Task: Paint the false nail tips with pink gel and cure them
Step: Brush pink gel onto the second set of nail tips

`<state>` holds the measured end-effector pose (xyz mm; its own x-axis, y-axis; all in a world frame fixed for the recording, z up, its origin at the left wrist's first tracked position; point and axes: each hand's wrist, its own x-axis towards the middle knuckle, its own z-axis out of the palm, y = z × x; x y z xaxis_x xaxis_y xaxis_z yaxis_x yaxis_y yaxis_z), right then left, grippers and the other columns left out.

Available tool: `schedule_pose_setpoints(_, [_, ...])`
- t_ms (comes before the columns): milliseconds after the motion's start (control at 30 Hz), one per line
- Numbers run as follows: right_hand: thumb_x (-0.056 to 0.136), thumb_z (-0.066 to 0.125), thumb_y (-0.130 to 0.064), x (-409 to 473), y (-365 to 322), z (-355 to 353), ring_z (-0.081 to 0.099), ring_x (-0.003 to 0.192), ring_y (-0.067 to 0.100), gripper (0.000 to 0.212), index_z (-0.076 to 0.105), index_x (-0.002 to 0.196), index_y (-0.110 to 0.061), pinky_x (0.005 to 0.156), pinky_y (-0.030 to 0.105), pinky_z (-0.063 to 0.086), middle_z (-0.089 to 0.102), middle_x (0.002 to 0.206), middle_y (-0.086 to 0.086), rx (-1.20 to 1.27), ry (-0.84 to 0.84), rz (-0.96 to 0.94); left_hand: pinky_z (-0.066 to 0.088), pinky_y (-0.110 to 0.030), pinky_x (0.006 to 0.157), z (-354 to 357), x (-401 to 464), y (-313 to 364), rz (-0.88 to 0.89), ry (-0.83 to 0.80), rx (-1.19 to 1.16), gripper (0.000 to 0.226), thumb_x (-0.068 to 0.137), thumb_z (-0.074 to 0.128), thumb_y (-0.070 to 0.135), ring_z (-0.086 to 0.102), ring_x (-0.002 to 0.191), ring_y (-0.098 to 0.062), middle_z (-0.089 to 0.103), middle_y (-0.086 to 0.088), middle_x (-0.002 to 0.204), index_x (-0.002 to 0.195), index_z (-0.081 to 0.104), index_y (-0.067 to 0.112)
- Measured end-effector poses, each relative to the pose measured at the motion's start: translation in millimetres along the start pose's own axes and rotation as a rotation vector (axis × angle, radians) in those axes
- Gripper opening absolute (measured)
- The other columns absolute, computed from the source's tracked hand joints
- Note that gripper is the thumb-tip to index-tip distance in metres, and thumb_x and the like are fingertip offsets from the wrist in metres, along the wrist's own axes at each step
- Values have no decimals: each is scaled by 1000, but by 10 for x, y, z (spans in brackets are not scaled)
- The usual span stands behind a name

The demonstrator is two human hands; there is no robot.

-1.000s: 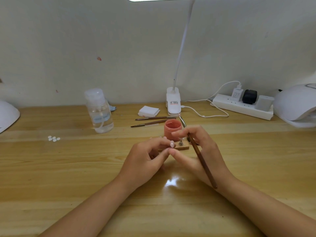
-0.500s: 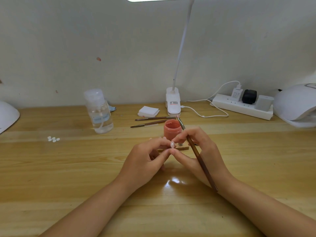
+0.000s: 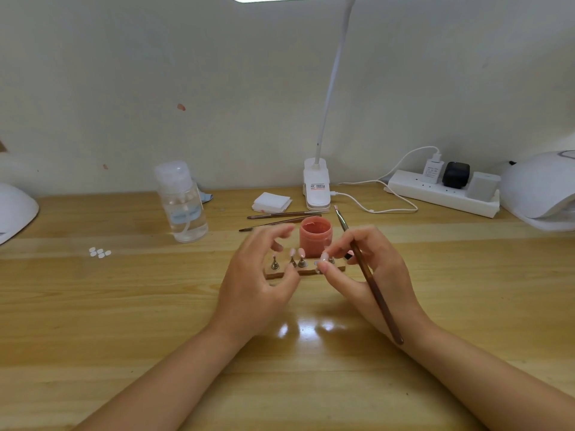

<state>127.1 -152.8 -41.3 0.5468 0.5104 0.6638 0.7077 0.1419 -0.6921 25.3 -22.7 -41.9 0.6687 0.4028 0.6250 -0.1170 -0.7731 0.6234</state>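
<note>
A person's two hands hover over a wooden table point(image 3: 93, 306). The right hand point(image 3: 367, 275) grips a brush point(image 3: 370, 281) slanting up between its fingers, and its thumb and forefinger pinch a pale pink nail tip point(image 3: 324, 256) just above a small wooden stand point(image 3: 306, 272). The left hand point(image 3: 258, 281) is relaxed with fingers spread, holding nothing, in front of the stand's left end. More tips point(image 3: 301, 252) sit on metal pegs on the stand. An open pot point(image 3: 315, 239) of pink gel stands just behind it.
</note>
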Motion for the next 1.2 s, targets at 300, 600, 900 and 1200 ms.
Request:
schedule_pose_setpoints(300, [72, 77, -4, 15, 11, -6, 61, 81, -1, 37, 50, 82, -27, 73, 14, 44, 65, 78, -11, -21, 31, 8, 15, -27, 103, 79, 30, -157, -309, -104, 239, 83, 77, 69, 33, 39, 122, -8, 49, 12, 124, 142, 17, 28])
schedule_pose_setpoints(600, [72, 77, -5, 23, 25, -3, 59, 84, -3, 40, 49, 81, -32, 77, 10, 41, 65, 79, -11, -54, 41, 11, 22, -48, 109, 59, 58, -187, -373, -126, 141, 63, 81, 68, 24, 53, 98, -2, 55, 26, 87, 134, 34, 32])
schedule_pose_setpoints(900, [71, 77, -6, 21, 42, 8, 59, 85, 4, 42, 49, 81, -35, 78, 15, 43, 64, 82, -12, -100, 50, -16, 36, -47, 101, 37, 40, -109, -249, -125, 67, 63, 81, 68, 17, 54, 91, 6, 62, 16, 90, 124, 32, 45])
schedule_pose_setpoints(1200, [70, 78, -7, 58, 131, -32, 57, 80, 10, 24, 61, 85, -15, 73, 32, 47, 61, 83, -11, -248, -64, -85, 34, -46, 103, 44, 32, -101, -203, -139, 121, 64, 79, 69, 16, 52, 91, 7, 61, 19, 88, 132, 38, 35])
